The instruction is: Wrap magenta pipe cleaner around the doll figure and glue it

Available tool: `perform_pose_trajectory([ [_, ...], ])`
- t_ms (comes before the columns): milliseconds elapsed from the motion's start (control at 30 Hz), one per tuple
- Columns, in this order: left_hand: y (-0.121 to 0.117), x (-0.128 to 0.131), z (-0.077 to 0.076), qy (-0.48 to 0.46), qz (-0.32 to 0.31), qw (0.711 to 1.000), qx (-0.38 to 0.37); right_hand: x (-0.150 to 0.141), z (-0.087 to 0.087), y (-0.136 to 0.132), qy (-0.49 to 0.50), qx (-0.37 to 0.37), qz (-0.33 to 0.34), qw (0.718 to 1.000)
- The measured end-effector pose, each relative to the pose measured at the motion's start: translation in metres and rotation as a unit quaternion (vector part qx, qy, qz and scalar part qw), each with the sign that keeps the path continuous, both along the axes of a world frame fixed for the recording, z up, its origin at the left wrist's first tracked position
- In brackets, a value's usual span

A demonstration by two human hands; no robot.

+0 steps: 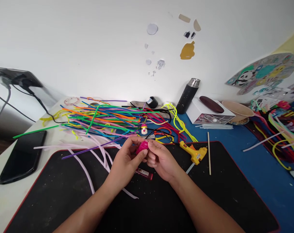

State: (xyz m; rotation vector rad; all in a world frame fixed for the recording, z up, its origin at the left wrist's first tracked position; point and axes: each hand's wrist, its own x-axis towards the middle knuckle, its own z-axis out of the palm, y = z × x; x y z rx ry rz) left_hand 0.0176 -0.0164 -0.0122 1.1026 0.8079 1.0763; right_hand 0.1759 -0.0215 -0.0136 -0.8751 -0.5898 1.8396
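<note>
Between my two hands is a small magenta bundle (142,147), ridged like a wound pipe cleaner. My left hand (127,158) curls around its left side, thumb across the front. The fingertips of my right hand (161,158) pinch it from the upper right. Fingers cover part of the bundle. Below them, a small tube with a red end and a printed label (144,173) lies on the black mat (149,207). Loose pale pink pipe cleaners (86,171) spread over the mat to the left of my left hand.
A yellow glue gun (194,152) and a wooden stick (209,153) lie at right. Behind are piled colored pipe cleaners (108,116), orange-handled scissors (162,131) and a small white figure (144,129). A black flask (188,95) leans near a white box (210,111). A phone (23,157) lies left.
</note>
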Motion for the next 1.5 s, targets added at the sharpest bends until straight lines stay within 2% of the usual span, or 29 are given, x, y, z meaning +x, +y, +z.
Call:
perform_pose_trajectory([
  [100,0.0,-0.001,0.003,-0.018,-0.01,1.0,0.002,0.004,-0.004,0.002,0.02,-0.001,0.003,1.0],
  [333,0.001,-0.006,0.013,-0.064,-0.076,0.995,0.001,0.012,-0.007,0.002,0.052,0.02,0.018,0.998],
  [500,-0.001,-0.004,0.009,-0.06,-0.065,0.996,0.018,0.014,-0.006,0.0,0.056,0.023,0.032,0.998],
  [733,-0.005,-0.003,0.008,0.029,-0.041,0.997,0.065,0.015,-0.009,0.001,0.054,0.029,0.035,0.998],
  [900,-0.007,-0.004,0.009,0.12,-0.005,0.985,0.125,0.016,-0.009,0.002,0.052,0.025,0.028,0.998],
  [967,-0.007,-0.006,0.009,0.127,-0.007,0.982,0.136,0.015,-0.008,0.001,0.053,0.033,0.035,0.997],
  [1167,-0.001,-0.014,0.017,0.008,-0.101,0.993,0.053,0.016,-0.004,-0.001,0.068,0.054,0.065,0.994],
  [1300,0.005,-0.016,0.018,0.016,-0.066,0.997,0.044,0.017,-0.007,0.0,0.06,0.051,0.075,0.994],
  [1500,0.006,-0.014,0.016,0.0,-0.074,0.997,0.039,0.016,-0.006,0.0,0.046,0.046,0.074,0.995],
])
